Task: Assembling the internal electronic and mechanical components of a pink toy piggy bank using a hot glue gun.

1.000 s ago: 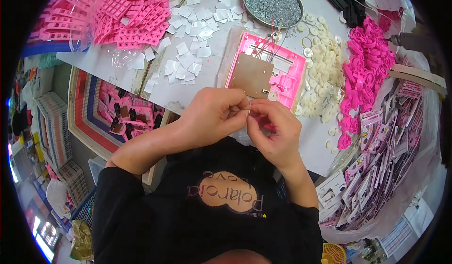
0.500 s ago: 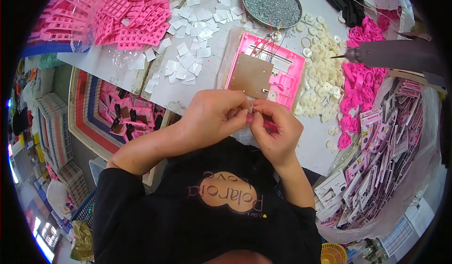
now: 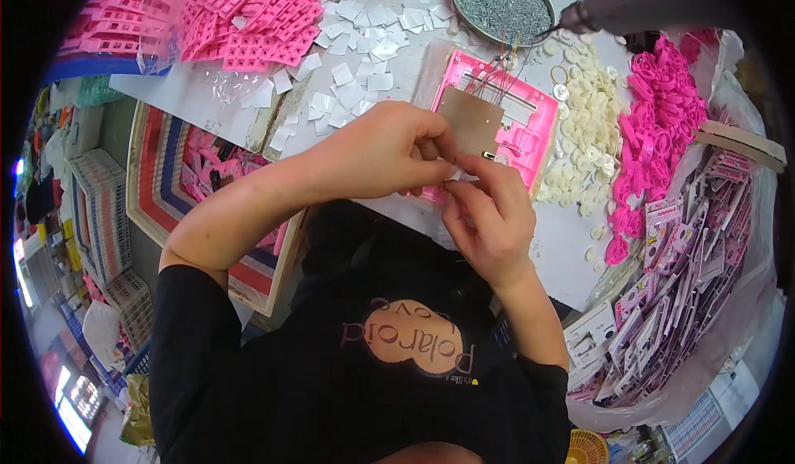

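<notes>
My left hand (image 3: pixel 406 153) is closed in a pinch over the near left corner of an opened pink plastic casing (image 3: pixel 540 120). Fingertip to fingertip with it, my right hand (image 3: pixel 495 220) is pinched too, at the casing's near edge. Between the fingertips shows a small white piece (image 3: pixel 455 175), mostly covered, its kind unclear. A brown circuit board (image 3: pixel 470 120) lies in the casing, with thin coloured wires (image 3: pixel 499 73) running off its far side. My left hand hides the board's near left part.
Loose white squares (image 3: pixel 352 93) and pink keypad parts (image 3: pixel 258 21) lie left. A round tray of screws (image 3: pixel 501 4) stands behind. Cream discs (image 3: pixel 586 125), pink parts (image 3: pixel 662 116) and a bag of printed pieces (image 3: pixel 675 282) are right. A dark electric screwdriver (image 3: pixel 654 4) hangs above.
Both hands have moved away from my body, over the casing's near edge. The pink piece at my right fingers no longer shows. The screwdriver has swung up and left toward the screw tray.
</notes>
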`<state>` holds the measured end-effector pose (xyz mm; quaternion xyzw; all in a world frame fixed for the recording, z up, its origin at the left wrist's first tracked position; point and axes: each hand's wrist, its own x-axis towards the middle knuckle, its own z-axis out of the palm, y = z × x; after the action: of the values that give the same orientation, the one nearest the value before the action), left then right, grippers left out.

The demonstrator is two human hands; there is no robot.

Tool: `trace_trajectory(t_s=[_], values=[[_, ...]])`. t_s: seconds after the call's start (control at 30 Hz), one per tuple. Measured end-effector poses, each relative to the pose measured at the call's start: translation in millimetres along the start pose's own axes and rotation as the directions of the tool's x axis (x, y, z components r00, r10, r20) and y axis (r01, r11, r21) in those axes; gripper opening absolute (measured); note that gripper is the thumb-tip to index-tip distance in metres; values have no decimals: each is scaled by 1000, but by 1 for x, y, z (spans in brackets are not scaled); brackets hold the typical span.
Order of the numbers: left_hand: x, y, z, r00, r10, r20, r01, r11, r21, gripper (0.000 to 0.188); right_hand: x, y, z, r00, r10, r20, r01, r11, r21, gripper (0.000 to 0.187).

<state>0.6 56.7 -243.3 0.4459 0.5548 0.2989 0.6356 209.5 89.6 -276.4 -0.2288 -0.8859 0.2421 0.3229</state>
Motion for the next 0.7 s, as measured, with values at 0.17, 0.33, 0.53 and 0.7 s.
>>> trace_trajectory(t_s=[0.17,0.33,0.53,0.7], values=[[5,4,-3,994,-78,73,83,995,-58,20,0,0,-1,999,-34,-1,34,998,-53,25],[8,-3,-7,993,-47,111,50,998,-25,22,-3,-3,-2,1000,-20,8,20,995,-101,28],[5,-13,-5,935,355,-16,-327,875,357,15,-2,-1,-5,999,-8,40,13,993,-120,25],[6,-32,1,780,625,-23,-510,657,555,12,3,-1,0,998,-35,57,44,985,-164,22]])
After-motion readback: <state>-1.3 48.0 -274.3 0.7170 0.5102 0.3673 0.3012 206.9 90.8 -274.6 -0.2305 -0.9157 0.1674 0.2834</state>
